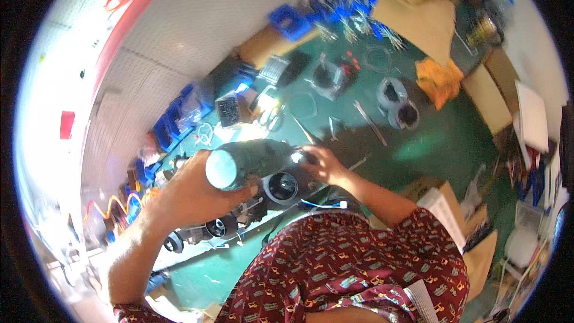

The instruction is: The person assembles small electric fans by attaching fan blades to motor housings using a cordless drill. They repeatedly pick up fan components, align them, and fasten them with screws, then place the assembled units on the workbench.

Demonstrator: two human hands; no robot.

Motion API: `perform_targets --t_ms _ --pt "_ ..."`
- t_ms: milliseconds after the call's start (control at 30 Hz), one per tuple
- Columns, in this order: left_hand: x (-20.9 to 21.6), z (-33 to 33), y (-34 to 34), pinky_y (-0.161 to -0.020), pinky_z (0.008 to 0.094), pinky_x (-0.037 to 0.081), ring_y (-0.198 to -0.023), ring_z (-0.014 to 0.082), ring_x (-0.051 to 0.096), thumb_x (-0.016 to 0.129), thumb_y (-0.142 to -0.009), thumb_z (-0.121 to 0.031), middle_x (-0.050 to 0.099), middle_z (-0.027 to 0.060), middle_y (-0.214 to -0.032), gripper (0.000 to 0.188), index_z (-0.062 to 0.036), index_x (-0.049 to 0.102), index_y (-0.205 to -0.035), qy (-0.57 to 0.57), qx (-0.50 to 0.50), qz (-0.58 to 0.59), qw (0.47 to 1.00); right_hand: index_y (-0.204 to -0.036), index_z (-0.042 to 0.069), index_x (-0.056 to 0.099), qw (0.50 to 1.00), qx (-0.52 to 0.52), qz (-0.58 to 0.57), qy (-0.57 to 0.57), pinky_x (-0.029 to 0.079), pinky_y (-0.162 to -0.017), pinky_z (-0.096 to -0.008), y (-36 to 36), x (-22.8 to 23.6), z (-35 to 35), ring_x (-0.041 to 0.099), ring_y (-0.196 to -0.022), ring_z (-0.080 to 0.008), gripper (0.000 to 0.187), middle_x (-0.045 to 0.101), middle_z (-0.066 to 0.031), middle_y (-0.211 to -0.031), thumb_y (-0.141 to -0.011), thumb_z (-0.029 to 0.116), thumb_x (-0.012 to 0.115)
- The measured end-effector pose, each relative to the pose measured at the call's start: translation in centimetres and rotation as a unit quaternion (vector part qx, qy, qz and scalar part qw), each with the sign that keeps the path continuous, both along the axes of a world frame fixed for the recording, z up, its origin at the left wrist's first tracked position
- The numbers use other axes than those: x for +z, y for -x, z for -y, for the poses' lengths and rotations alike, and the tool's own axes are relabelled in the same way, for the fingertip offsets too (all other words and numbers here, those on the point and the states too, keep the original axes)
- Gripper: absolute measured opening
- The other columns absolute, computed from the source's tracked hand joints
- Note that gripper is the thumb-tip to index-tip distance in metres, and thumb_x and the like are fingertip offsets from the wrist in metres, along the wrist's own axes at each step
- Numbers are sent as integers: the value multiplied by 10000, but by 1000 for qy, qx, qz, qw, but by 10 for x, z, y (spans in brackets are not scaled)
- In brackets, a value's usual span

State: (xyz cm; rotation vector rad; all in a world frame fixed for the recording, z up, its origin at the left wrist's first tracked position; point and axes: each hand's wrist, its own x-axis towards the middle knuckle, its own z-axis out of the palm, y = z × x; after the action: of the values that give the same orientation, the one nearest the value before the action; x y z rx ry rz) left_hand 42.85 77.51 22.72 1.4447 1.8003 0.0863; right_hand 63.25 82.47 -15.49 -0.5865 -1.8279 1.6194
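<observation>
My left hand [194,194] is closed round a dark green cylinder [263,154], which lies tilted sideways with its pale teal round end [221,169] toward my left. My right hand [323,166] has its fingers curled at the other end, by a small dark piece with a bright glint; what they grip is blurred. Just below the cylinder sits a black wheel-like part [281,188] with a grey rim. More such round parts [221,226] line the dark assembly along the bench's near edge, partly hidden by my left hand.
On the green bench [418,158] lie a long metal tool [371,122], grey-and-black round parts [397,103] and an orange cloth [439,81]. Blue bins [290,22] and bundled wires stand at the back. Cardboard [418,21] lies far right, and a box [442,212] is near my right elbow.
</observation>
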Motion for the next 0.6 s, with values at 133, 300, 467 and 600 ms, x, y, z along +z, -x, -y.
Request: perform_targets --t_ms 133,300,467,600 --pt "32 45 1 -753 304 535 -831 154 657 759 -874 -204 729 80 -965 348 -56 659 -1172 -116 165 105 974 -1294 2 575 993 94 -8 66 471 -955 -341 -16 31 -28 609 -1104 -226 426 644 -183 -1205 -908 136 697" --pt "30 135 5 -913 391 481 -1010 237 638 719 -908 -268 701 90 -1069 306 -94 660 -1153 -209 313 -22 926 -1072 -24 695 976 105 186 -35 512 -674 -341 7 78 -98 647 -719 -179 258 705 -166 -844 -922 157 589" --pt "-14 200 0 -864 398 470 -947 232 609 716 -883 -264 673 90 -1012 341 -31 656 -1124 -316 465 19 827 -1040 59 712 939 144 149 -273 528 -807 -430 136 85 -154 667 -922 -362 208 702 -164 -1006 -871 159 641" --pt "-41 238 -31 -722 309 473 -779 164 593 759 -831 -447 639 86 -989 607 -2 598 -1212 -298 580 26 757 -996 86 705 825 289 196 -445 520 -840 -449 261 36 -142 651 -1009 -348 168 684 -149 -1001 -858 117 613"
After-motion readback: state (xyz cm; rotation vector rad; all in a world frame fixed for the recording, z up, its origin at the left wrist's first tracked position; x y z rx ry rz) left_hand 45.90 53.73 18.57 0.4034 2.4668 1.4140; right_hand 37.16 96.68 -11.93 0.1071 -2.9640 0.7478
